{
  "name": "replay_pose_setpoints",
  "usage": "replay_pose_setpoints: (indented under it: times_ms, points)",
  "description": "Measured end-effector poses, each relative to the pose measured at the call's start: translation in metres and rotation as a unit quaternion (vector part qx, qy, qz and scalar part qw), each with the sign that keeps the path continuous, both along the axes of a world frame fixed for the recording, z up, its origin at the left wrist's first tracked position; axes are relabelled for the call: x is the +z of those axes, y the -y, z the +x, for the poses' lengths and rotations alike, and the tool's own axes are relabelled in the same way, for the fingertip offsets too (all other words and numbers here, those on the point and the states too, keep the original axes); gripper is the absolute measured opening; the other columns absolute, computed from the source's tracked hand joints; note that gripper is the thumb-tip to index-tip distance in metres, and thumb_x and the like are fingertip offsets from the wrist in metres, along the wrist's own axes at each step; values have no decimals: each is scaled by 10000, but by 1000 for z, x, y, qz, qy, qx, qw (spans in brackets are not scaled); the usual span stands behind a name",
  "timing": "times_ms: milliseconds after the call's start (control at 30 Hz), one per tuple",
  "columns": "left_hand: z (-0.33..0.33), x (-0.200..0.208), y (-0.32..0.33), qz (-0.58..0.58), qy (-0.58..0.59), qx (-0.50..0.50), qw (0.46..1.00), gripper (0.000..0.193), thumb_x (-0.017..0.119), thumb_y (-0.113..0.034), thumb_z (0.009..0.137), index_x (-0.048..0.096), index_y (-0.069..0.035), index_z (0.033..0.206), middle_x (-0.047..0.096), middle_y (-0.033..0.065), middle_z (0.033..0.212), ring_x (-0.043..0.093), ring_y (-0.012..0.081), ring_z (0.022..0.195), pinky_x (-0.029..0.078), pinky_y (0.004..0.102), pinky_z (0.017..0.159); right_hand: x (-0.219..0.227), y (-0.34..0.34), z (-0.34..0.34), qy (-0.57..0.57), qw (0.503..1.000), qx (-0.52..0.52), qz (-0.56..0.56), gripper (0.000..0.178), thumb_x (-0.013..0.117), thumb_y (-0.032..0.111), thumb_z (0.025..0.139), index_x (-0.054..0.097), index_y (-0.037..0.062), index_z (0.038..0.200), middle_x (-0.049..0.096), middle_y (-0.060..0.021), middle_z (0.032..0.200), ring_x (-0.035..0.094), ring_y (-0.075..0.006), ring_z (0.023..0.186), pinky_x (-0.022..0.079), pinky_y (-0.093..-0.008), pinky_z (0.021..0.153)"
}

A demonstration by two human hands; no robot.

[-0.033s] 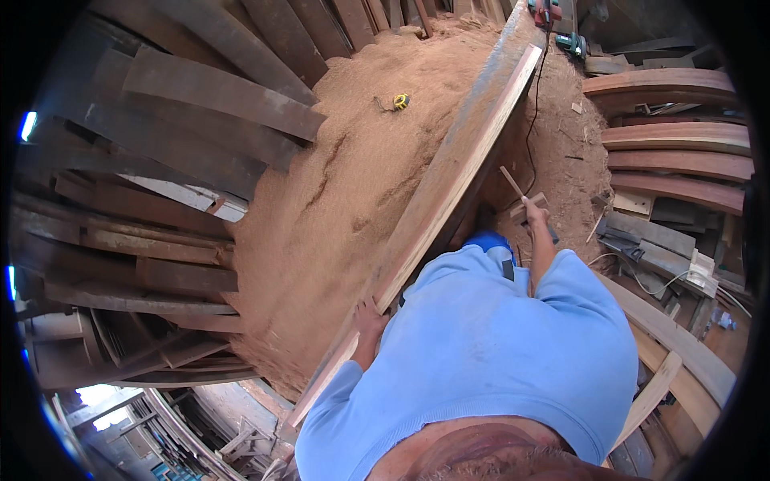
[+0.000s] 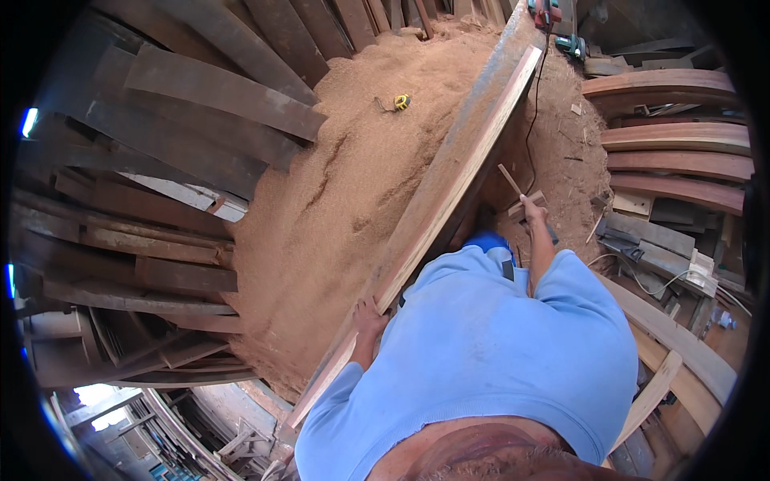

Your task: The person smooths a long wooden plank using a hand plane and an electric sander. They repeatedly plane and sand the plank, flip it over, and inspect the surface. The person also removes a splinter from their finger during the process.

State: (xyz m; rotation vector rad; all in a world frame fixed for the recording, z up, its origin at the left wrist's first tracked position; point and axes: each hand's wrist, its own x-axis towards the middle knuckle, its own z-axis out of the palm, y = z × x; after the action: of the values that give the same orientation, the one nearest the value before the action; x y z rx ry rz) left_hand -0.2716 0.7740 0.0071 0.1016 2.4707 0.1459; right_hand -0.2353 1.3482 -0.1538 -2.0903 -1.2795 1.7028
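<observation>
A long plank (image 2: 449, 212) with a pale, reddish-streaked edge runs diagonally in front of me, from lower left to upper right. My left hand (image 2: 370, 322) lies on it toward its near end, fingers stretched out over the wood. Off to the right of the plank, my right hand (image 2: 535, 212) is closed around a thin wooden stick (image 2: 508, 179) with a small wooden block across it, shaped like a marking gauge. Part of the block is hidden by the hand. Beside that wrist shows a small dark piece (image 2: 553, 233), too unclear to name.
A yellow tape measure (image 2: 401, 102) lies on heaped sawdust (image 2: 305, 240). Boards (image 2: 224, 100) lean on the left; curved timbers (image 2: 674, 138) are stacked on the right. A dark cord (image 2: 534, 128) runs down from red (image 2: 545, 11) and green (image 2: 571, 45) power tools.
</observation>
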Motion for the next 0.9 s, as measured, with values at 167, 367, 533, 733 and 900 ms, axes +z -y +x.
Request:
replay_pose_setpoints:
  times_ms: [167, 367, 533, 733, 900]
  points:
    - [-41, 4, 16, 97, 79, 5, 992, 864, 851, -411, 728, 462, -55, 1413, 580, 250, 1342, 557, 406, 1270, 456, 467, 1047, 38, 34, -26, -78, 997, -14, -4, 781, 918, 287, 732, 538, -101, 1294, 660, -239, 1174, 699, -355, 946, 599, -533, 763]
    - [-95, -22, 34, 82, 92, 3, 992, 1066, 837, -500, 751, 331, 28, 1527, 528, 283, 1451, 516, 391, 1362, 416, 441, 1124, 50, 54, -19, -53, 998, 39, 13, 682, 906, 261, 739, 610, -99, 1237, 683, -220, 1136, 706, -328, 940, 599, -499, 780]
    - [-104, -39, 34, 61, 46, 9, 997, 1120, 792, -589, 762, 294, 28, 1554, 495, 277, 1489, 503, 391, 1375, 393, 442, 1151, 12, 37, 17, 0, 999, 1, 53, 633, 902, 231, 744, 620, -77, 1221, 690, -208, 1120, 716, -323, 910, 602, -512, 767]
    - [-133, -41, 46, 107, 74, 27, 991, 911, 792, -564, 766, 521, -17, 1443, 605, 258, 1377, 580, 374, 1297, 465, 440, 1072, 14, 24, 45, 6, 998, -8, 56, 595, 900, 316, 758, 631, -14, 1174, 680, -201, 1097, 708, -341, 917, 595, -541, 702]
    - [-138, -42, 28, 117, 78, -3, 990, 870, 800, -561, 740, 579, -20, 1385, 638, 270, 1310, 595, 392, 1265, 473, 451, 1052, -25, -9, 68, -18, 995, -55, 77, 598, 889, 344, 773, 630, -7, 1182, 678, -198, 1106, 706, -347, 922, 596, -549, 718]
